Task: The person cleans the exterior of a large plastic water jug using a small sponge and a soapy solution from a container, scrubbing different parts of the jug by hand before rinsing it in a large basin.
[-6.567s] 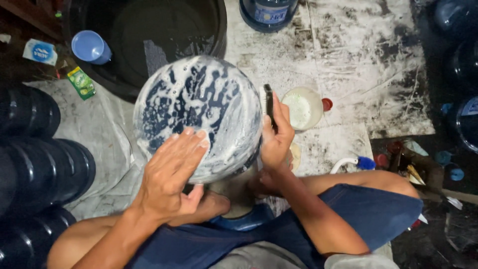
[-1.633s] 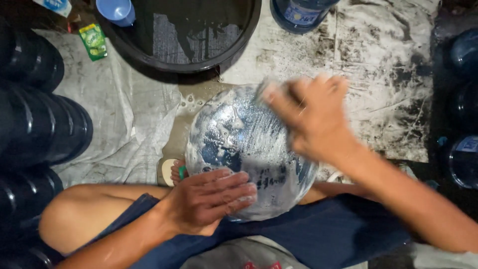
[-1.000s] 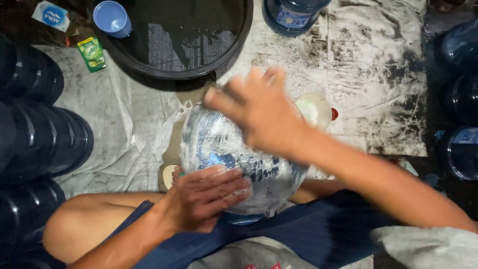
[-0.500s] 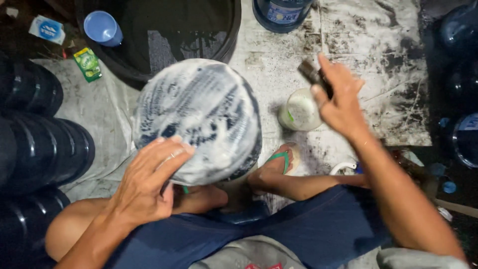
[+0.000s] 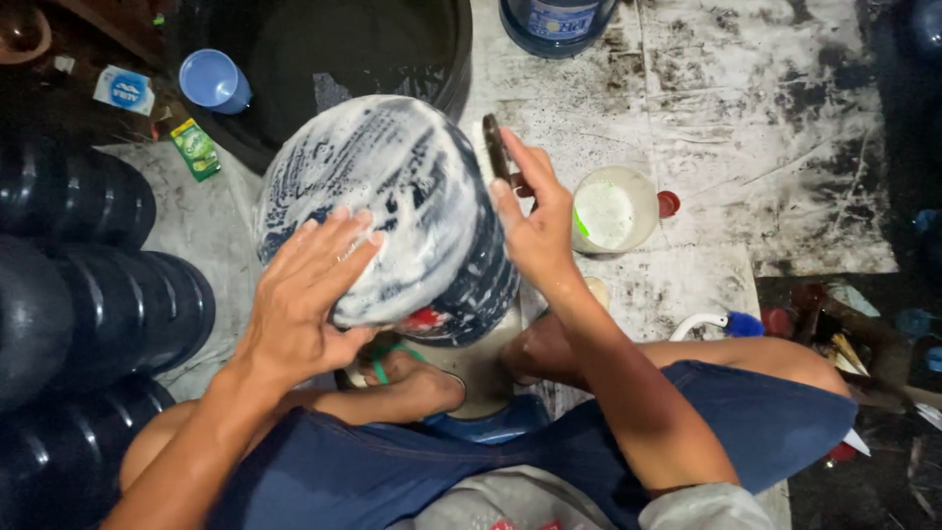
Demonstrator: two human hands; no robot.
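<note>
A large blue water jug (image 5: 392,186) covered in white soap foam lies tilted between my knees, its base toward me. My left hand (image 5: 304,290) rests flat on the foamy base with fingers spread. My right hand (image 5: 535,221) grips a dark scrubbing pad (image 5: 497,149) and presses it against the jug's right side. My feet in green-strapped sandals show under the jug.
A white cup of soapy liquid (image 5: 613,208) stands right of the jug. A big black tub (image 5: 324,49) with a small blue cup (image 5: 213,80) lies ahead. Dark jugs (image 5: 88,265) are stacked at the left. Another blue jug (image 5: 554,22) stands at the top. Brushes lie at the right.
My right hand has come back from the white cup to the jug's side with the pad. The left hand shifted higher on the foamy base.
</note>
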